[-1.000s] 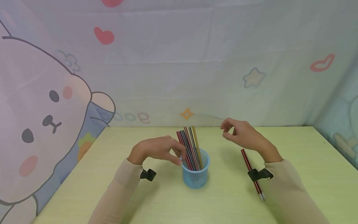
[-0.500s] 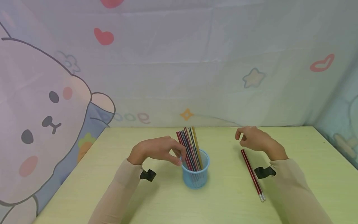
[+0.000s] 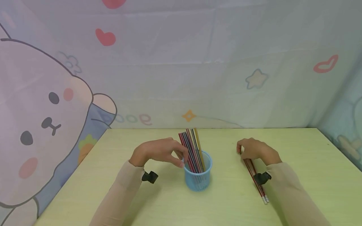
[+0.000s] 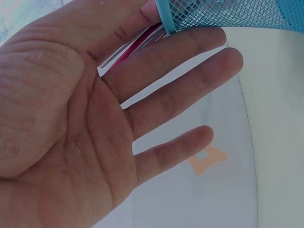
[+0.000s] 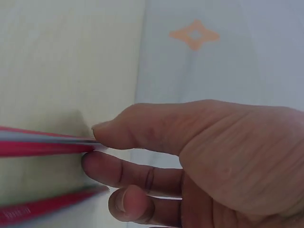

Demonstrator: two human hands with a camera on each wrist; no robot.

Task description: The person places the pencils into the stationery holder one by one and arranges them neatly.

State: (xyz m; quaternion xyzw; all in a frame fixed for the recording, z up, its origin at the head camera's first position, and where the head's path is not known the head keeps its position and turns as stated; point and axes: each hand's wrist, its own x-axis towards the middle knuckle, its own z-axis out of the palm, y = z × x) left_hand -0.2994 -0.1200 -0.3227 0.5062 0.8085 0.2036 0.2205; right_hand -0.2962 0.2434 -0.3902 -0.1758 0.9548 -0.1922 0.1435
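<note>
A light-blue mesh pencil cup (image 3: 198,182) stands on the table, with several striped pencils (image 3: 193,150) leaning in it. My left hand (image 3: 162,149) holds its rim at the left, index finger inside and thumb outside; the other fingers stretch out in the left wrist view. To the right, two red-and-black pencils (image 3: 255,179) lie side by side, their white-tipped ends towards me. My right hand (image 3: 255,149) pinches the far end of one pencil (image 5: 47,142) between thumb and index finger. The other pencil (image 5: 52,205) has its end close to the curled fingers.
A pale yellow-green table (image 3: 135,204) carries everything. Behind its far edge hangs a printed cloth (image 3: 169,62) with a bear, hearts and stars. Dark cameras are strapped to both wrists.
My right hand has come from above the table, first rightward and then down onto the far ends of the two pencils, and now pinches one. The left hand and cup have stayed put.
</note>
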